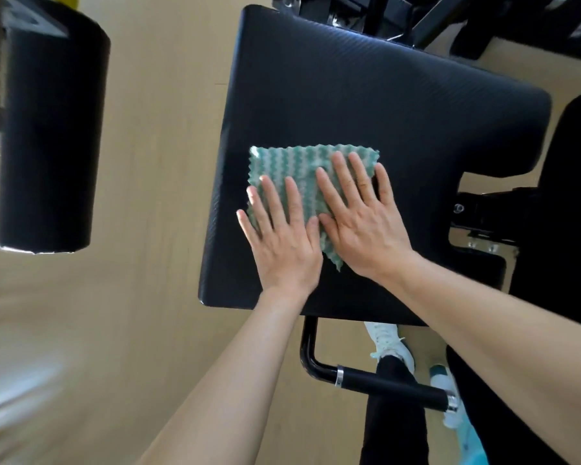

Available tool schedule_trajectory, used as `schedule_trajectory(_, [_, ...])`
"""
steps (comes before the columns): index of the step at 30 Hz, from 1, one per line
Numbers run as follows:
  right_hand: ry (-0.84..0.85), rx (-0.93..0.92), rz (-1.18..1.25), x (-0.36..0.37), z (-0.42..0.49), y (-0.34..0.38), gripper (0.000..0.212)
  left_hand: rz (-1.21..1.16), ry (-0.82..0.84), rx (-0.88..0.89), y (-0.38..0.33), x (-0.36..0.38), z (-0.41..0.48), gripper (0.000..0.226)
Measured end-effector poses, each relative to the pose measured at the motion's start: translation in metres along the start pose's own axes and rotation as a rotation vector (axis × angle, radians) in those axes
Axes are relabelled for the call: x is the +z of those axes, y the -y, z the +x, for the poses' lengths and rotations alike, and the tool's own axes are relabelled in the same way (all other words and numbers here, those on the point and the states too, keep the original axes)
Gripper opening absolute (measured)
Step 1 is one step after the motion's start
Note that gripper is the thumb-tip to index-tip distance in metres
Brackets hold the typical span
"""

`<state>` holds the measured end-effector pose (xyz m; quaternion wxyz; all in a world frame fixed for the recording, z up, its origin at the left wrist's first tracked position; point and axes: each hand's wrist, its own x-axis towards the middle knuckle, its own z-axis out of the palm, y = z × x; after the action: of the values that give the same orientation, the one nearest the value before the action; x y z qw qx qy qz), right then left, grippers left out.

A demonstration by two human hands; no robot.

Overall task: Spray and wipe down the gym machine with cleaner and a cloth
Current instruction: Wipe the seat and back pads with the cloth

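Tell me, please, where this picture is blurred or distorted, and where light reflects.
Head view: floor smeared at lower left; wide lens bends the edges of the seat pad and the roller pad; soft sheen on the seat pad's far part; left hand, right hand and cloth sharp.

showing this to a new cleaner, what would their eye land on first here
The green wavy-patterned cloth stands out, spread flat in the middle of the big black seat pad. The left hand and right hand press on it side by side, fingers straight. A thick black roller pad fills the far left.
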<state>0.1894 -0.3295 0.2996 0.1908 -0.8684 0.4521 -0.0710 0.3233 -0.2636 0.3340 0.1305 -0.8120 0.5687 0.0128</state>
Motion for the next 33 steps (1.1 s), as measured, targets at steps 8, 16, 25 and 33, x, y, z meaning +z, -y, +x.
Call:
schedule_trajectory(8, [0.08,-0.166,0.051,0.013,-0.032,0.028,0.066,0.056,0.046,0.046,0.031,0.001,-0.017,0.068])
schedule_trajectory(16, [0.015,-0.252,-0.036,-0.017,0.083,-0.017,0.076,-0.034,-0.003,-0.222,0.01,-0.016,0.081,0.07])
schedule_trajectory(25, [0.019,0.009,-0.064,-0.044,0.151,-0.088,0.078,-0.039,-0.012,-0.1,-0.056,-0.048,0.201,0.068])
schedule_trajectory(33, [0.214,0.514,0.004,-0.053,0.094,-0.142,0.077,0.061,0.119,0.345,-0.136,-0.054,0.212,0.061])
